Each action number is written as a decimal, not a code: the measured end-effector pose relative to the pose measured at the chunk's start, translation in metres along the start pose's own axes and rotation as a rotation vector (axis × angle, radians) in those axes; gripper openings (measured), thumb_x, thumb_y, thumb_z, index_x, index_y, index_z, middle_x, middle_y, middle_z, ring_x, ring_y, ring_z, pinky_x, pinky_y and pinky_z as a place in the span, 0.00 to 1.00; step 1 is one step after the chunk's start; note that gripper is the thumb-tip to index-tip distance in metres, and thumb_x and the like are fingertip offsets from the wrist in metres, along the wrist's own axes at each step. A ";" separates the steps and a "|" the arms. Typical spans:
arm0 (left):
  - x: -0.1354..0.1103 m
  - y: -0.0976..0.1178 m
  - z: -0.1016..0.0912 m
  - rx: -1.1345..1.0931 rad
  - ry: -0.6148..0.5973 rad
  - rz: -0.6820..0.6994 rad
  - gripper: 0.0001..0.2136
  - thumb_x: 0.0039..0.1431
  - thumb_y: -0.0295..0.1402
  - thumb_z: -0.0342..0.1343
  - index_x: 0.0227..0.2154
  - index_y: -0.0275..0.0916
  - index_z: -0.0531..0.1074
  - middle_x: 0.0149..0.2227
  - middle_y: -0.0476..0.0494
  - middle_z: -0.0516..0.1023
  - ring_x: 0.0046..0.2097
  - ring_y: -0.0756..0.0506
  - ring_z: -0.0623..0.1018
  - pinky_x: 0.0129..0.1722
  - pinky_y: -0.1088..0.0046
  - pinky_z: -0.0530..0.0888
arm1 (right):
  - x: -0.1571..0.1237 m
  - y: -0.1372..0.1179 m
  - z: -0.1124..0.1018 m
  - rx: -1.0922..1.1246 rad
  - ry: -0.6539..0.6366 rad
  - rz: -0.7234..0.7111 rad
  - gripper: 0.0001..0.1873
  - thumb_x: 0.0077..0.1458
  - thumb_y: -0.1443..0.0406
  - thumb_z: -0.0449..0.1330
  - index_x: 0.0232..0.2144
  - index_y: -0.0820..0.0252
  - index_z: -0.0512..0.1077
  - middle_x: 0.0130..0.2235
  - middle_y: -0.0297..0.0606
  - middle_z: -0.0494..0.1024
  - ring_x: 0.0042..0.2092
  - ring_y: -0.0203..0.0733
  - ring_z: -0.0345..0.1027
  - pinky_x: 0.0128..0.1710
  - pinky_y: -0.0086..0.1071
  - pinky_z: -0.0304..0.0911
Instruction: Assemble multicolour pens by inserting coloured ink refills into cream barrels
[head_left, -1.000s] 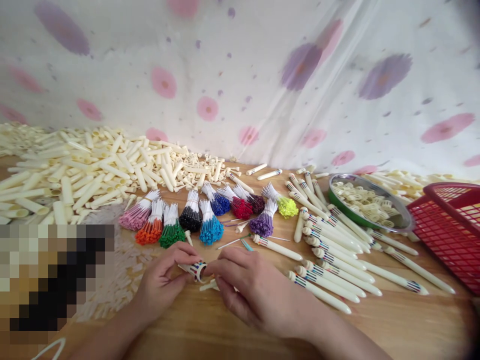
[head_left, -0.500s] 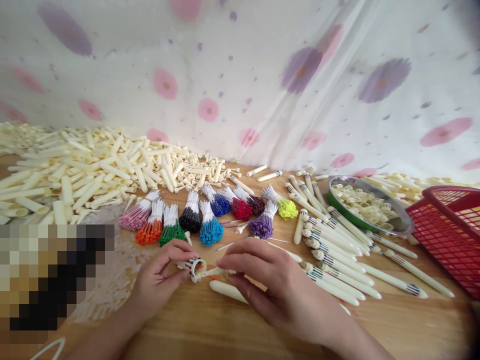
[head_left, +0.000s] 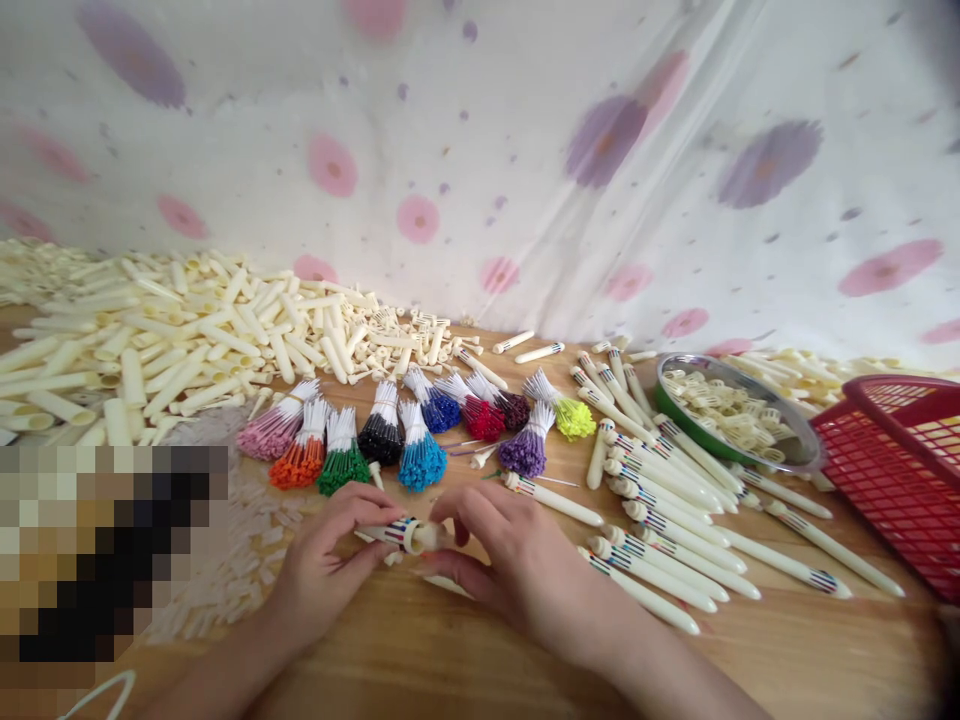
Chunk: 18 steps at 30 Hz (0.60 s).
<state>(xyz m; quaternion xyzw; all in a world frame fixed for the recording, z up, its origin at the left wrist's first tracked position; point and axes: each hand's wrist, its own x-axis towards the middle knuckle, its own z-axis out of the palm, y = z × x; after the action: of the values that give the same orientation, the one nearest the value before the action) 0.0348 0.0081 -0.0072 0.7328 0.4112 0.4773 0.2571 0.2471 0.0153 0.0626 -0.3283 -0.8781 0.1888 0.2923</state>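
Observation:
My left hand is closed round a short cream pen barrel with coloured slider tabs, its open end facing right. My right hand pinches a small pale part at that open end; motion blur and my fingers hide its exact shape. Just beneath my right fingers lies a cream pen tube, partly covered. Beyond my hands stand tied bundles of refills, among them green, light blue and purple. A multicolour pen rests just past my right hand.
A large heap of cream pen tubes fills the back left. Several assembled pens lie at the right. Behind them are a green-sided metal bowl of small cream parts and a red basket. Clear plastic pieces lie at the left.
My right hand has moved slightly left, bringing the small pale part into the barrel's open end. My left hand has turned the barrel so its opening faces more to the right.

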 end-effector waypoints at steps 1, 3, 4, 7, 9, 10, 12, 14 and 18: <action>0.000 0.001 0.000 0.026 -0.003 0.008 0.10 0.51 0.20 0.58 0.34 0.42 0.74 0.34 0.47 0.77 0.38 0.47 0.78 0.38 0.74 0.74 | 0.001 0.003 0.003 -0.002 0.019 0.005 0.14 0.59 0.56 0.54 0.33 0.64 0.67 0.28 0.36 0.72 0.27 0.35 0.64 0.25 0.26 0.58; 0.000 0.002 0.001 0.076 -0.004 0.023 0.10 0.52 0.21 0.57 0.35 0.42 0.74 0.34 0.46 0.77 0.38 0.47 0.78 0.38 0.74 0.75 | 0.004 0.009 0.009 -0.026 0.057 0.008 0.20 0.58 0.50 0.51 0.28 0.62 0.65 0.25 0.35 0.70 0.25 0.34 0.61 0.23 0.26 0.54; 0.000 0.003 0.002 0.100 -0.008 0.033 0.11 0.52 0.21 0.58 0.36 0.42 0.74 0.35 0.46 0.78 0.38 0.47 0.78 0.38 0.74 0.75 | 0.005 0.012 0.012 -0.050 0.074 0.003 0.22 0.59 0.50 0.49 0.25 0.61 0.64 0.24 0.34 0.69 0.25 0.34 0.61 0.23 0.26 0.53; 0.001 0.005 0.004 0.154 -0.038 0.092 0.11 0.53 0.23 0.58 0.39 0.42 0.73 0.35 0.46 0.79 0.38 0.47 0.79 0.38 0.75 0.75 | 0.006 0.019 0.024 -0.138 0.138 -0.019 0.25 0.65 0.54 0.42 0.20 0.60 0.62 0.21 0.33 0.66 0.23 0.33 0.57 0.23 0.26 0.49; 0.000 0.007 0.005 0.182 -0.052 0.117 0.10 0.54 0.25 0.58 0.39 0.41 0.72 0.35 0.46 0.80 0.37 0.47 0.79 0.38 0.75 0.75 | 0.005 0.022 0.034 -0.179 0.182 0.015 0.25 0.66 0.59 0.40 0.19 0.60 0.61 0.19 0.32 0.65 0.22 0.33 0.54 0.23 0.27 0.48; 0.000 0.007 0.006 0.199 -0.053 0.120 0.09 0.54 0.25 0.58 0.39 0.40 0.72 0.35 0.46 0.80 0.37 0.47 0.79 0.38 0.75 0.74 | 0.004 0.024 0.040 -0.190 0.197 0.049 0.25 0.66 0.60 0.40 0.18 0.60 0.61 0.19 0.32 0.64 0.21 0.33 0.53 0.23 0.27 0.47; -0.001 0.008 0.008 0.240 -0.044 0.106 0.08 0.55 0.25 0.57 0.38 0.39 0.72 0.35 0.45 0.80 0.37 0.47 0.79 0.38 0.75 0.74 | 0.003 0.027 0.051 -0.202 0.220 0.139 0.24 0.65 0.61 0.41 0.18 0.59 0.60 0.18 0.31 0.62 0.21 0.33 0.52 0.23 0.28 0.46; -0.003 0.008 0.010 0.283 -0.034 0.089 0.07 0.55 0.24 0.56 0.38 0.38 0.72 0.34 0.45 0.79 0.36 0.47 0.78 0.37 0.74 0.74 | 0.002 0.029 0.061 -0.186 0.220 0.234 0.24 0.65 0.61 0.41 0.17 0.59 0.58 0.17 0.30 0.59 0.19 0.32 0.49 0.22 0.29 0.43; -0.007 0.009 0.016 0.420 0.024 0.117 0.06 0.56 0.23 0.53 0.35 0.37 0.72 0.31 0.44 0.78 0.34 0.46 0.77 0.35 0.71 0.73 | 0.005 0.028 0.074 -0.011 0.162 0.454 0.23 0.62 0.58 0.43 0.16 0.57 0.53 0.16 0.28 0.54 0.19 0.32 0.41 0.21 0.30 0.39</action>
<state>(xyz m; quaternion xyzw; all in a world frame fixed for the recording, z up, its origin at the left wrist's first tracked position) 0.0511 -0.0024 -0.0097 0.7871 0.4615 0.4040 0.0655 0.2098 0.0282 -0.0063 -0.5328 -0.7567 0.2177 0.3100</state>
